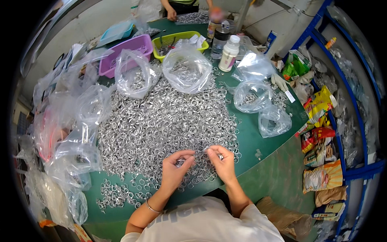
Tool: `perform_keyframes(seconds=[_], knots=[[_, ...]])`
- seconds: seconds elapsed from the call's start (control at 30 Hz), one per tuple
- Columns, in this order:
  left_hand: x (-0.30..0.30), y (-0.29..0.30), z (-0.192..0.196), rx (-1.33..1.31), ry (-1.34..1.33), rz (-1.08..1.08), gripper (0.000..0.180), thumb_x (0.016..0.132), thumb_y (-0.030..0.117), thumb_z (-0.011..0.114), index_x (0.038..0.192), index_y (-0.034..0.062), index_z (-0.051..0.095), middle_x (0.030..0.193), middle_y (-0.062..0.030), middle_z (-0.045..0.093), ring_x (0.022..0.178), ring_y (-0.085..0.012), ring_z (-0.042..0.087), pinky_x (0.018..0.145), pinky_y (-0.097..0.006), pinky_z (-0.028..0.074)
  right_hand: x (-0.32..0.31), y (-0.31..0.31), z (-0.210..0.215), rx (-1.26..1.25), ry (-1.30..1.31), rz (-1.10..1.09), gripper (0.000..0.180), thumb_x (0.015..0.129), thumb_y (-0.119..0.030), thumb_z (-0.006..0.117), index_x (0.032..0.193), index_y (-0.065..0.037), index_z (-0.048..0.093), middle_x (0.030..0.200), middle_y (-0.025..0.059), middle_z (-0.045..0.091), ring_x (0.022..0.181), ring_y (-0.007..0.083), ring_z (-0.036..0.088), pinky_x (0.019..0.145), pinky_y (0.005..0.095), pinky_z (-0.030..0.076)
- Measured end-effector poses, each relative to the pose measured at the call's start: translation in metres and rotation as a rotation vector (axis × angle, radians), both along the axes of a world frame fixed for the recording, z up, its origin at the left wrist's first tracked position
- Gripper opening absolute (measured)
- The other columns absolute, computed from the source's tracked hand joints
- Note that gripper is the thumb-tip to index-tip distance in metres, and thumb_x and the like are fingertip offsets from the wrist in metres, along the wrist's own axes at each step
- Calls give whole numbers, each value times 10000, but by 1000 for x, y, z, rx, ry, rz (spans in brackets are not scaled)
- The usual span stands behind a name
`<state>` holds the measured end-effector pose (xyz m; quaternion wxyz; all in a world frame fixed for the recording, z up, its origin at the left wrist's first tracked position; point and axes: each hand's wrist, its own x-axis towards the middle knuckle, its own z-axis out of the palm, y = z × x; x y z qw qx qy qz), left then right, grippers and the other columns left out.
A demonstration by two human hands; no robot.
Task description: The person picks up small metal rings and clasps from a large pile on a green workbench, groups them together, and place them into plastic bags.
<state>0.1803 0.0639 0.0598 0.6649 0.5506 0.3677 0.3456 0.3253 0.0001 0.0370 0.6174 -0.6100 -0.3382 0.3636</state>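
Observation:
A broad heap of small silver metal rings [161, 121] covers the middle of the green table [258, 155]. Over the heap's near edge, my left hand [177, 167] has thumb and forefinger curled toward each other, with rings about them. Close beside it, my right hand [221, 161] is pinched, its fingertips at a small metal ring that is hard to make out. The hands are a little apart. Nearer to me on the left lies a smaller group of rings [119, 193], separate from the main heap.
Clear plastic bags [187, 70] holding rings stand behind the heap, with more bags [76, 157] along the left. A purple basin [127, 52], a yellow-green basin [179, 38] and a white bottle [229, 54] stand farther back. Another person's hand [172, 14] is at the far end. Blue shelving [342, 137] rises at right.

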Motion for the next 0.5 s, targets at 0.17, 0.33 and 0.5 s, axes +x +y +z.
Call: perform_keyframes(seconds=[0.17, 0.33, 0.5], knots=[[-3, 0, -12, -74, 13, 8, 153, 819, 32, 589, 962, -8, 627, 688, -6, 579, 586, -33, 492, 496, -160, 368, 35, -5, -18, 41, 114, -259, 143, 879, -116, 546, 885, 20, 590, 562, -39, 445, 453, 21, 334, 396, 176, 239], [-5, -5, -12, -111, 44, -35, 135, 839, 45, 576, 952, -8, 626, 669, 7, 561, 521, -15, 443, 446, -155, 325, 63, -19, -24, 136, 456, -389, 162, 908, -135, 488, 914, 9, 560, 552, -19, 416, 422, 31, 305, 375, 179, 212], [-2, -10, -15, -87, 36, -50, 133, 839, 42, 573, 950, -13, 622, 638, 11, 546, 518, -13, 430, 442, -153, 312, 79, -26, -28, 242, 675, -426, 173, 924, -167, 460, 920, -9, 529, 540, -9, 386, 397, 53, 301, 362, 187, 222]])
